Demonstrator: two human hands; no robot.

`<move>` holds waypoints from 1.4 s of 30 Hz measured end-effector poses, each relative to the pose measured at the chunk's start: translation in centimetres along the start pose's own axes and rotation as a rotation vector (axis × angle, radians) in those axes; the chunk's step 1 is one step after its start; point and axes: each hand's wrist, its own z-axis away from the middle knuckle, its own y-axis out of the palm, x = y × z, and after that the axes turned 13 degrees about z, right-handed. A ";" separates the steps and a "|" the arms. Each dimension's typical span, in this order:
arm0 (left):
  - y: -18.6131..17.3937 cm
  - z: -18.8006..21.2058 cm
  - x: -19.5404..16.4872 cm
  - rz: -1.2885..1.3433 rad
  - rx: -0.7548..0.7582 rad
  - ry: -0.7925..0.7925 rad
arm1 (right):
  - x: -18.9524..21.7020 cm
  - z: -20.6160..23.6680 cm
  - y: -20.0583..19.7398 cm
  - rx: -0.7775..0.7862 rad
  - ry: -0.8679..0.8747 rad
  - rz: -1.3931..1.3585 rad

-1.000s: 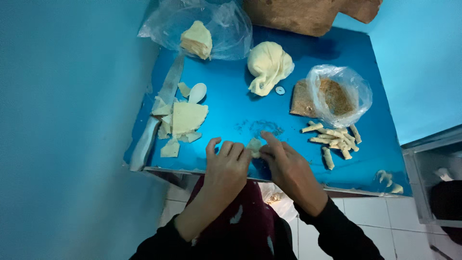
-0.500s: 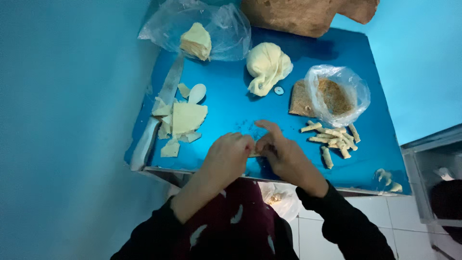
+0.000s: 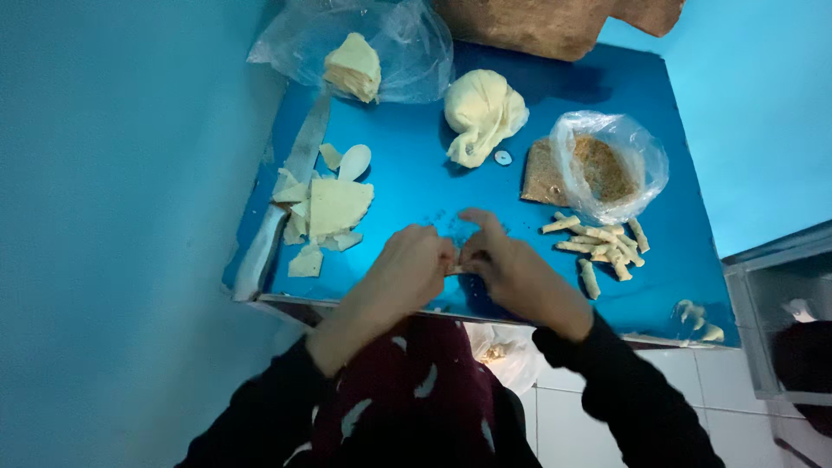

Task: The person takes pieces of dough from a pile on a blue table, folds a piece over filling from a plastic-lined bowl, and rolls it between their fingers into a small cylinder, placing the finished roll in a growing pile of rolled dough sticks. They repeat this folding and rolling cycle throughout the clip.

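Both hands meet at the near edge of the blue desk (image 3: pixel 416 186): the left hand (image 3: pixel 409 270) and right hand (image 3: pixel 511 273) together pinch a small pale dough piece (image 3: pixel 454 269), barely visible between the fingertips. A heap of finished rolls (image 3: pixel 598 247) lies to the right beside a bag of crumbs (image 3: pixel 607 165). By appearances much remains: cut dough sheets (image 3: pixel 325 212) near the knife (image 3: pixel 282 208), and a dough lump (image 3: pixel 481 113) farther back.

Both hands, left (image 3: pixel 407 273) and right (image 3: pixel 511 269), pinch a small dough piece (image 3: pixel 454 269) over the blue table (image 3: pixel 416 186), beside rolled dough sticks (image 3: pixel 598 243).
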 end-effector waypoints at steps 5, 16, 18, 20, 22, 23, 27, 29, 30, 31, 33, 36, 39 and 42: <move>-1.1 -1.5 0.2 0.015 0.064 -0.119 | -0.4 -0.9 -1.2 0.088 0.022 -0.130; 0.1 2.2 -0.8 -0.360 -0.128 0.318 | -1.1 2.0 1.6 -0.253 -0.173 0.383; -0.2 1.4 -0.7 -0.285 -0.102 0.260 | -1.1 1.1 1.3 -0.208 -0.126 0.250; -0.4 0.7 -0.5 -0.224 -0.069 0.198 | -1.2 0.1 0.4 -0.080 -0.002 -0.037; -0.7 0.3 -0.3 -0.175 -0.034 0.133 | -1.1 -0.5 -0.1 -0.085 -0.023 -0.066; -0.7 0.3 -0.3 -0.214 -0.018 0.149 | -1.0 -0.5 -0.2 -0.084 -0.033 -0.084; -0.4 1.1 -1.0 -0.418 -0.069 0.276 | -0.7 0.8 0.7 -0.194 -0.126 0.134; -0.1 1.9 -1.7 -0.515 -0.086 0.300 | -0.9 1.4 1.6 -0.257 -0.134 0.289; 0.0 2.3 -2.0 -0.549 -0.055 0.280 | -1.1 1.5 2.0 -0.254 -0.138 0.329; 0.1 2.7 -2.3 -0.580 -0.021 0.259 | -1.3 1.6 2.2 -0.247 -0.138 0.367; 0.0 3.4 -2.9 -0.647 0.031 0.238 | -1.6 1.7 2.4 -0.257 -0.150 0.445; -0.3 3.6 -3.8 -0.778 0.017 0.220 | -1.5 1.7 2.5 -0.333 -0.223 0.571; -0.5 3.2 -4.9 -0.827 0.009 0.157 | -0.5 2.2 2.9 -0.418 -0.289 0.695; -0.6 1.6 -5.2 -0.805 0.098 0.003 | 0.1 2.2 3.3 -0.396 -0.222 0.778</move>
